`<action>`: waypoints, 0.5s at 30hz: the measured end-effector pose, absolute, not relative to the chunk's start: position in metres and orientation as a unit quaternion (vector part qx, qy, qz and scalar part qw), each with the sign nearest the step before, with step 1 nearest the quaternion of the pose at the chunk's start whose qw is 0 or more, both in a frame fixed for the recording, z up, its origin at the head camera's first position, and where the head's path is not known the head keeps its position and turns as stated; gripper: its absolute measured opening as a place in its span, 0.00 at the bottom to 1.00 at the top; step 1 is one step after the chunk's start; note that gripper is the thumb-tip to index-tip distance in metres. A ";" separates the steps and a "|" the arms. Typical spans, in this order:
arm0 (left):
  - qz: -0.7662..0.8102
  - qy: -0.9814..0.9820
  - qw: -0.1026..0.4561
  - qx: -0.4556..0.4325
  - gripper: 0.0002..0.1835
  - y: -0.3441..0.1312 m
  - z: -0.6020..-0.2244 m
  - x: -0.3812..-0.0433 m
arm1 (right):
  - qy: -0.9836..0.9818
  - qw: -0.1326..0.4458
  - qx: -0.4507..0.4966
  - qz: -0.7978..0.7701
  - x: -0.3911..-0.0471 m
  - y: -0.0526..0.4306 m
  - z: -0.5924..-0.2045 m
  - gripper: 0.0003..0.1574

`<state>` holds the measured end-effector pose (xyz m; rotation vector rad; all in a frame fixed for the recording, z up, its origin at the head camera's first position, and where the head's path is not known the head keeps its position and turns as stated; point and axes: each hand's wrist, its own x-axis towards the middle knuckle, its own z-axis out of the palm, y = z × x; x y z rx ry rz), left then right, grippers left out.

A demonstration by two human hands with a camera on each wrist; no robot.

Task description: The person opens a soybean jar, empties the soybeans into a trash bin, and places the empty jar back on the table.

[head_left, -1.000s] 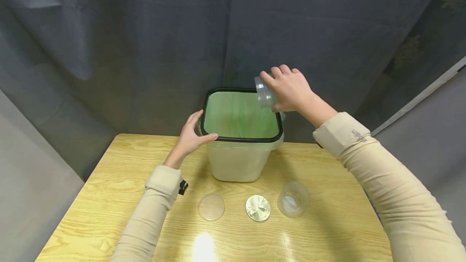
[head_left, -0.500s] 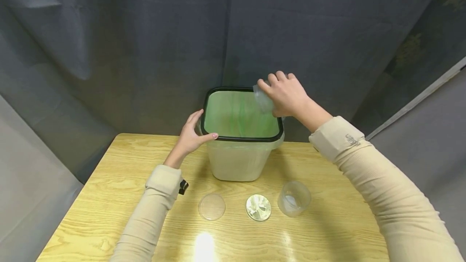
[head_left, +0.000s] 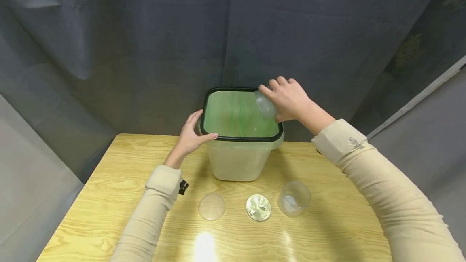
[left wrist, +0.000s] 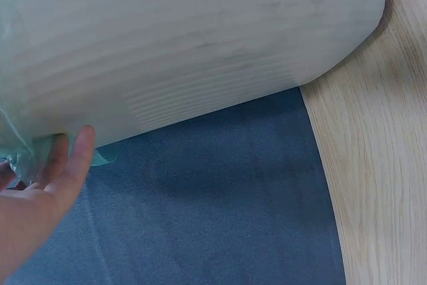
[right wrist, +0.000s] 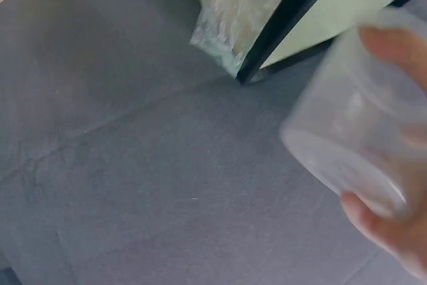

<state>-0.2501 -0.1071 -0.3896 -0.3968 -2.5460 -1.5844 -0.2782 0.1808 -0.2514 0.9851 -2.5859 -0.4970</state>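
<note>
My right hand (head_left: 287, 98) grips a clear plastic jar (head_left: 265, 104) over the right side of a trash bin (head_left: 236, 161). The jar is tilted, its far end pointing left over the opening. In the right wrist view the jar (right wrist: 347, 118) is blurred, with fingers and thumb around it; no contents can be made out. My left hand (head_left: 189, 134) holds the bin's black rim (head_left: 242, 139) at the front left corner, thumb across the top and fingers outside. A pale green bag lines the bin, and in the left wrist view fingertips touch the bag (left wrist: 30, 158).
On the wooden table (head_left: 120, 177), a clear round lid (head_left: 212, 206), a shiny gold metal lid (head_left: 258, 207) and a second clear container (head_left: 294, 198) stand in front of the bin. A dark grey curtain (head_left: 164, 51) hangs close behind it.
My right hand has lowered with the jar and tipped it further down toward the bin's opening. The left hand, the bin and the things on the table have stayed put.
</note>
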 end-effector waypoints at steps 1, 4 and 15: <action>-0.523 -0.840 0.059 -0.132 0.50 -0.107 -0.390 -0.250 | -0.909 0.170 0.341 -0.170 -0.278 0.181 -0.252 0.55; -0.526 -0.838 0.061 -0.131 0.50 -0.107 -0.390 -0.250 | -0.914 0.201 0.322 -0.143 -0.279 0.181 -0.252 0.57; -0.527 -0.837 0.060 -0.133 0.50 -0.105 -0.391 -0.251 | -0.921 0.171 0.325 -0.130 -0.275 0.185 -0.254 0.56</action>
